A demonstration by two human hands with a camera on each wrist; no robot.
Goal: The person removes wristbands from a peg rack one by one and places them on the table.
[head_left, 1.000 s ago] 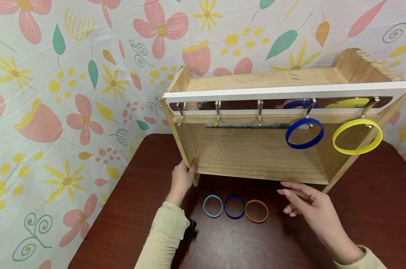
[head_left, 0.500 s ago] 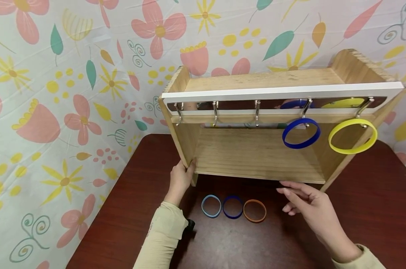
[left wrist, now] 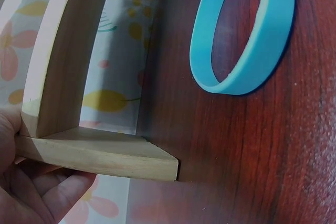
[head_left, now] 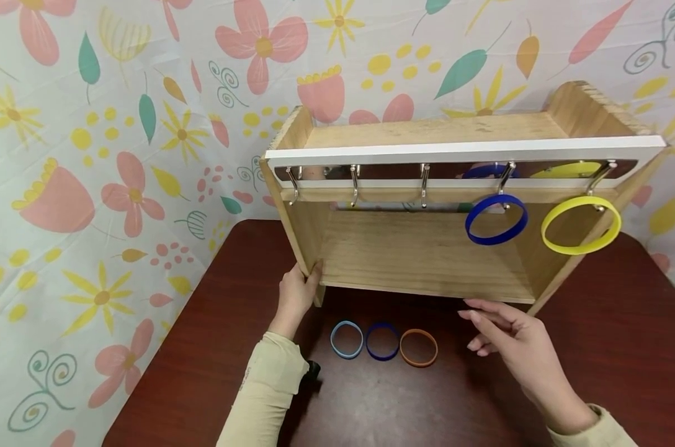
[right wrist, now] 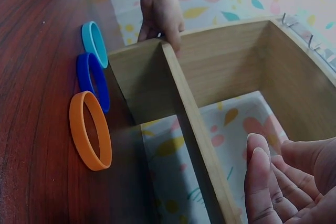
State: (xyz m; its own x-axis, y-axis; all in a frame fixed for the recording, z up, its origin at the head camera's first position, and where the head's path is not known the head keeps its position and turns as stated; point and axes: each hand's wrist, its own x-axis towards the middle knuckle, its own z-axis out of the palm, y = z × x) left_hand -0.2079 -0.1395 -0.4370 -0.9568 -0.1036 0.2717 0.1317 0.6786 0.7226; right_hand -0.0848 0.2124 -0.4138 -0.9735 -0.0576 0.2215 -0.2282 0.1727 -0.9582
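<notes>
My left hand grips the lower left side panel of a wooden shelf, thumb on the inner face. My right hand holds nothing; its fingers are loosely bent near the shelf's lower right front edge. On the table in front lie a light blue wristband, a dark blue wristband and an orange wristband in a row. From the shelf's two rightmost metal hooks hang a blue wristband and a yellow wristband. The other hooks carry nothing.
The shelf stands on a dark red-brown table. Behind it hangs a floral cloth. A white-bordered shiny strip bearing the hooks runs along the shelf's upper front. A small black object shows beside the left sleeve.
The head view has turned slightly, so the shelf and table wristbands appear a little further left. Both hands keep their poses, and the hanging wristbands stay on their hooks.
</notes>
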